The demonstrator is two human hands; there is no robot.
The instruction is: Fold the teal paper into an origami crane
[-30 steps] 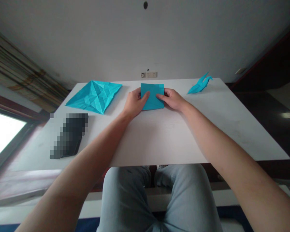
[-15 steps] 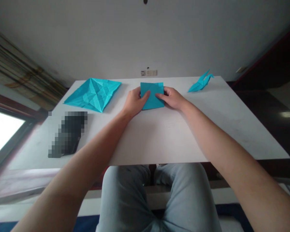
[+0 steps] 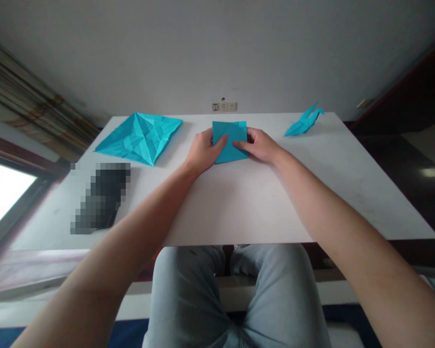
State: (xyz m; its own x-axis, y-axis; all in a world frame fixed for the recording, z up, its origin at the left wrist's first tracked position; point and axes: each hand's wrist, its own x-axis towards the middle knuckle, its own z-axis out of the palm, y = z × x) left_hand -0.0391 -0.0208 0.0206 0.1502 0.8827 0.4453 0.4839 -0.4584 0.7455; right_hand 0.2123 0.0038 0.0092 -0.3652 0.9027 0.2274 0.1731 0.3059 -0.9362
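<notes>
A folded square of blue paper (image 3: pixel 232 137) lies on the white table (image 3: pixel 246 203) near its far edge. My left hand (image 3: pixel 203 152) grips its left side, thumb pressed on top. My right hand (image 3: pixel 261 145) holds its right side, fingers curled over the edge. Both hands pinch the paper flat against the table.
A creased, unfolded blue sheet (image 3: pixel 139 136) lies at the far left. A finished blue paper crane (image 3: pixel 304 123) stands at the far right. A dark pixelated object (image 3: pixel 101 198) rests near the left edge. A wall socket (image 3: pixel 224 106) sits behind the table.
The hands and the folded paper keep their hold; only the view has shifted slightly.
</notes>
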